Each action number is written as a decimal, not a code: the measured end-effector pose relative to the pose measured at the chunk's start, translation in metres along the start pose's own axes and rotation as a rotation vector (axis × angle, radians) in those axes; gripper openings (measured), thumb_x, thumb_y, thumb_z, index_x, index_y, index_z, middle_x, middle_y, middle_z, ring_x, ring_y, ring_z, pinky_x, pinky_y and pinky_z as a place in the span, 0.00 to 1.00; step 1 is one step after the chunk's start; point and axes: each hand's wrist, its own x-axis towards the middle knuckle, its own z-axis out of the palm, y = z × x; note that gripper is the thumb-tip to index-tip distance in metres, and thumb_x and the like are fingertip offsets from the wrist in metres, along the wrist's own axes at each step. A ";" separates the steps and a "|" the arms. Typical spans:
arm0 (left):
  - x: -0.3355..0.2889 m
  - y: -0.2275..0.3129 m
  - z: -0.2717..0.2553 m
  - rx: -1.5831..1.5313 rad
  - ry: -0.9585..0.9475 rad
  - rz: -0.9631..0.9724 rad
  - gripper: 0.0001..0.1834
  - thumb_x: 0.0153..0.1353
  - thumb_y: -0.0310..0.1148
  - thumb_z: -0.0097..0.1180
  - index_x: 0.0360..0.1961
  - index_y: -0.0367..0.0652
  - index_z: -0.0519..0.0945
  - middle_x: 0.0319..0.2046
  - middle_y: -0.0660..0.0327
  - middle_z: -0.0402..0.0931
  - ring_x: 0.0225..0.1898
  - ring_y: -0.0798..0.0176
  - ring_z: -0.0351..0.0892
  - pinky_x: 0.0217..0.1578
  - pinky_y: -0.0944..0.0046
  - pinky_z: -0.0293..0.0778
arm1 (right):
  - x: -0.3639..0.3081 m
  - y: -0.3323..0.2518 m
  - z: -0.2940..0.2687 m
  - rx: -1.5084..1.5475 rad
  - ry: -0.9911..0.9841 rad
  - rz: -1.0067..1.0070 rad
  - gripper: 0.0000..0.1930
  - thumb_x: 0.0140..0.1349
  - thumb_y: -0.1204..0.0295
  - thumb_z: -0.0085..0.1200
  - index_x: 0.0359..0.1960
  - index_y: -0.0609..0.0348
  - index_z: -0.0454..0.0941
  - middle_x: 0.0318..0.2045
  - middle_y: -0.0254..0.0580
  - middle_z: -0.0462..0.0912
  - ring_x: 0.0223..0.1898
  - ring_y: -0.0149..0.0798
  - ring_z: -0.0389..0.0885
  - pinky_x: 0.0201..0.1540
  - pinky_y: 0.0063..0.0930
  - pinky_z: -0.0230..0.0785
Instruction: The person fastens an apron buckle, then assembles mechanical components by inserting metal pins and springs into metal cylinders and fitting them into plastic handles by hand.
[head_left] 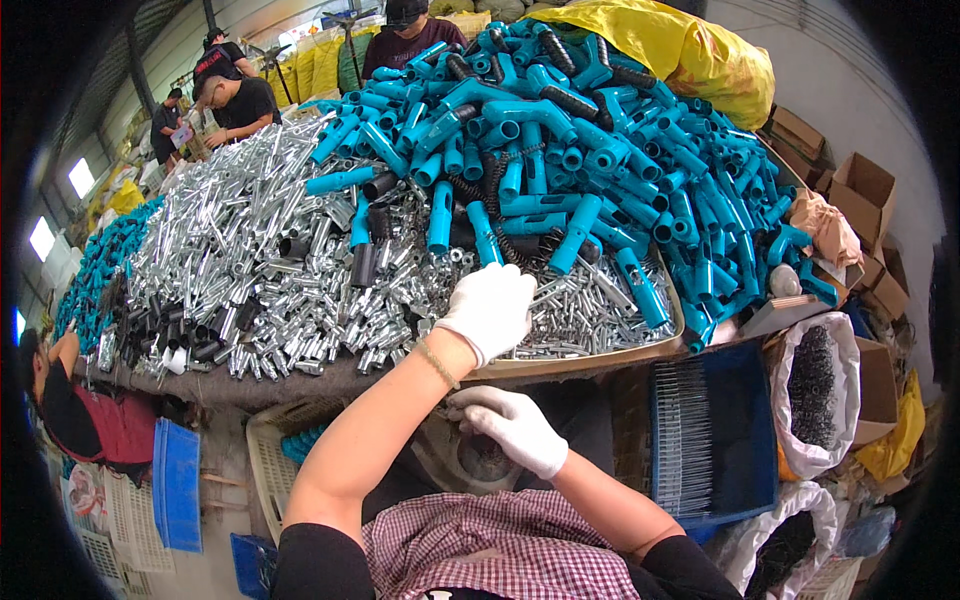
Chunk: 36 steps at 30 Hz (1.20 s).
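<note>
My left hand, in a white glove, is at the near edge of a shallow tray of small silvery metal pins. Its fingers curl in, and whatever they hold is hidden. Just beyond it lies a teal slotted tube, close to the fingertips. My right hand, also gloved, is nearer my body, above a round metal fixture. Its fingers are bent and pressed together around something too small to make out.
A tall heap of teal tubular parts rises behind the tray. Shiny metal tubes cover the table's left side. At lower right stand a blue bin of metal rods and white sacks. Co-workers stand beyond the table.
</note>
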 end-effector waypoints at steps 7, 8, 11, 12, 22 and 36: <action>-0.012 -0.024 -0.017 -0.491 0.224 -0.081 0.15 0.57 0.34 0.59 0.44 0.39 0.82 0.35 0.55 0.78 0.38 0.54 0.80 0.42 0.59 0.75 | 0.014 0.015 -0.011 0.476 -0.012 0.230 0.31 0.70 0.50 0.47 0.61 0.66 0.70 0.47 0.47 0.82 0.42 0.37 0.81 0.47 0.33 0.74; -0.016 -0.030 -0.017 -0.601 0.282 -0.094 0.15 0.59 0.33 0.58 0.45 0.37 0.81 0.36 0.56 0.79 0.38 0.57 0.79 0.42 0.60 0.75 | 0.017 0.019 -0.012 0.593 -0.044 0.230 0.34 0.69 0.45 0.47 0.61 0.66 0.69 0.48 0.48 0.81 0.42 0.39 0.81 0.47 0.36 0.74; -0.038 -0.040 -0.029 -0.984 0.262 -0.257 0.16 0.65 0.32 0.54 0.51 0.34 0.78 0.29 0.63 0.77 0.23 0.73 0.74 0.25 0.71 0.72 | 0.022 0.012 -0.010 0.750 -0.001 0.296 0.33 0.70 0.44 0.45 0.61 0.62 0.71 0.45 0.44 0.83 0.39 0.36 0.82 0.43 0.31 0.74; -0.049 -0.036 -0.040 -1.095 0.215 -0.359 0.17 0.65 0.32 0.53 0.51 0.33 0.78 0.26 0.64 0.76 0.20 0.75 0.71 0.22 0.72 0.68 | 0.023 0.006 -0.010 0.801 0.056 0.323 0.33 0.69 0.42 0.44 0.59 0.62 0.72 0.43 0.43 0.82 0.37 0.36 0.81 0.42 0.31 0.73; -0.170 -0.018 -0.045 -1.193 0.076 -0.773 0.18 0.56 0.28 0.61 0.49 0.34 0.81 0.25 0.66 0.77 0.17 0.78 0.66 0.18 0.74 0.64 | 0.028 0.002 -0.001 0.670 0.244 0.292 0.23 0.70 0.54 0.47 0.47 0.67 0.76 0.34 0.47 0.82 0.29 0.41 0.81 0.36 0.35 0.76; -0.206 -0.018 -0.065 -0.835 0.167 -0.251 0.17 0.43 0.25 0.69 0.38 0.40 0.85 0.33 0.56 0.80 0.33 0.58 0.82 0.37 0.63 0.77 | -0.019 -0.050 -0.021 -1.237 -0.175 -0.144 0.19 0.50 0.52 0.59 0.22 0.57 0.83 0.20 0.45 0.81 0.26 0.49 0.83 0.31 0.41 0.75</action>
